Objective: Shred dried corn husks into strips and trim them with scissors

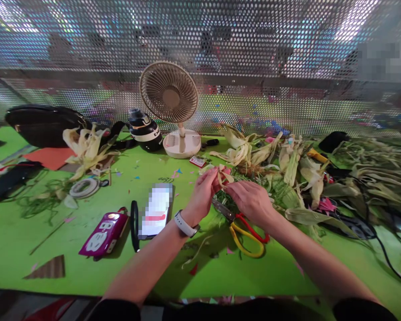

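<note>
My left hand (203, 192) and my right hand (250, 198) meet above the green table (26, 240), fingers pinched on a small bundle of pale corn husk strips (224, 175) with a pinkish bit in it. A white watch sits on my left wrist. Right below my hands lie scissors (245, 232) with red and yellow handles, blades pointing up left. A heap of corn husks (287, 165) spreads to the right of my hands.
A beige desk fan (170, 102) stands at the back centre, a black and white bottle (144, 129) to its left. A phone (156, 210), a magenta power strip (104, 232), a tape roll (84, 187) and another husk bunch (87, 149) lie left. Cables trail at right.
</note>
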A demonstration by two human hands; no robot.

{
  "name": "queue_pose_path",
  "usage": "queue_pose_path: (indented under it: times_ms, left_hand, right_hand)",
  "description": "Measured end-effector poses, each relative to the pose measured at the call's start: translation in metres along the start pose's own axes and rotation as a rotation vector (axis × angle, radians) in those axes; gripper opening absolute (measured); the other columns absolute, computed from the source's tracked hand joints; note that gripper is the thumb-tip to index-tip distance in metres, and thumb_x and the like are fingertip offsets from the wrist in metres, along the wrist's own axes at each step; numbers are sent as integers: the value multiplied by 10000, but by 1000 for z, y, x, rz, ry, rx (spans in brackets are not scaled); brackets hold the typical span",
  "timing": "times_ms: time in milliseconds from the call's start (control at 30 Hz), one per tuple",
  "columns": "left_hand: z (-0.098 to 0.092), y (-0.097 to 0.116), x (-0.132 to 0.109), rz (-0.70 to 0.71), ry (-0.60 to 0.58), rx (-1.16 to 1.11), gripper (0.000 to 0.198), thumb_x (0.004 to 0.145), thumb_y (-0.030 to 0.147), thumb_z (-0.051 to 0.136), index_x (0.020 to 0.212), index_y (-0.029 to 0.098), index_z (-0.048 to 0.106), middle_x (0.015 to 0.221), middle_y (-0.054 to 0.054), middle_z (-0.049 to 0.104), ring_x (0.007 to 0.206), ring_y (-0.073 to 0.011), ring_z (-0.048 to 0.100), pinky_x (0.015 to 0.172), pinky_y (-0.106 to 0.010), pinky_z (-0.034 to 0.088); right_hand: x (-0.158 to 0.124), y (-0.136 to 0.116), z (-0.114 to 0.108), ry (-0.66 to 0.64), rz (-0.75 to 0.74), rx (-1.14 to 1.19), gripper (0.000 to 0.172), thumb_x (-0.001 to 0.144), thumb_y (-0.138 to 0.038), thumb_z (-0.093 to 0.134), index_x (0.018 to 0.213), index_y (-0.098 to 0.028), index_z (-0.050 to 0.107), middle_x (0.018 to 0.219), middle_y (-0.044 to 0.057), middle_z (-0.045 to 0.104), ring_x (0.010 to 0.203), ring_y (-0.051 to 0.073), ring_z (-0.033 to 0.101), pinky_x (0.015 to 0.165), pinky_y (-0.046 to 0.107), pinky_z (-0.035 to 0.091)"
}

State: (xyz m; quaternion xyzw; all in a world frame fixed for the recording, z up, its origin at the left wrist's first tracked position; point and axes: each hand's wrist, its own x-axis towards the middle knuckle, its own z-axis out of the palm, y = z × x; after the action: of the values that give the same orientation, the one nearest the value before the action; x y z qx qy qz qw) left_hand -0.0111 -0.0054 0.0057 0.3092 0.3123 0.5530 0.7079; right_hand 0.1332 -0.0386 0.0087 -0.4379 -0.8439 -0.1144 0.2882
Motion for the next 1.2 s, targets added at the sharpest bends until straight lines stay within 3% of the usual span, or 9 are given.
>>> queue_pose_path:
  times_ms: [200, 400, 600, 800, 900, 1000, 1100, 1200]
  left_hand:
    - [-1, -2, -3, -26, -66, 129, 215, 735, 376, 699, 804, 173, 689, 831, -33, 724, 861, -178, 664, 767, -282, 500]
    - [1, 0, -8, -3, -81, 194, 227, 665, 364, 759, 663, 169, 643, 734, 23, 639, 737, -106, 596, 738, -234, 514]
    - [5, 6, -10, -36, -195, 256, 241, 677, 365, 758, 783, 162, 684, 751, 13, 640, 716, -98, 597, 758, -234, 520]
    - [5, 9, -7, -60, -194, 239, 321, 630, 378, 793, 832, 153, 685, 733, 5, 667, 654, -102, 617, 709, -239, 529]
    - [3, 12, -5, -71, -166, 208, 302, 639, 348, 793, 837, 152, 677, 739, -4, 689, 669, -125, 650, 719, -264, 536]
    - [2, 14, -3, -100, -123, 177, 309, 610, 339, 812, 816, 157, 670, 732, -2, 697, 641, -139, 662, 681, -277, 537]
    - [1, 17, -1, -122, -86, 181, 311, 582, 346, 826, 761, 155, 660, 672, 18, 669, 566, -103, 623, 602, -233, 511]
    - [1, 18, -2, -103, -75, 206, 306, 577, 351, 829, 727, 148, 655, 640, 32, 636, 545, -72, 582, 581, -198, 486]
  right_hand:
    - [2, 2, -6, -5, 5, -3, 265, 970, -281, 414, 822, -171, 604, 675, 29, 655, 603, 134, 576, 589, 255, 370]
    - [0, 5, -9, -30, 154, -11, 279, 951, -354, 431, 804, -177, 587, 626, 20, 652, 513, 124, 564, 495, 246, 307]
    - [3, 12, -12, -42, 293, 153, 240, 888, -370, 519, 745, -192, 593, 589, -8, 632, 492, 115, 555, 490, 227, 319]
    - [7, 25, -20, -76, 397, 342, 227, 854, -373, 568, 711, -200, 595, 574, -22, 602, 491, 109, 513, 488, 221, 347]
    - [8, 34, -25, -68, 360, 283, 203, 872, -348, 551, 758, -197, 626, 620, -7, 621, 540, 124, 546, 512, 234, 386]
    - [10, 38, -29, 27, 195, 136, 171, 850, -268, 568, 991, -204, 640, 915, 71, 677, 845, 211, 623, 726, 339, 493]
    - [11, 34, -29, -15, -95, 103, 375, 813, -143, 557, 1179, -227, 581, 1315, 118, 536, 1242, 279, 463, 988, 492, 415]
    - [10, 29, -24, -53, -238, 106, 340, 828, -145, 566, 1158, -221, 594, 1423, 117, 450, 1365, 286, 317, 1066, 532, 340]
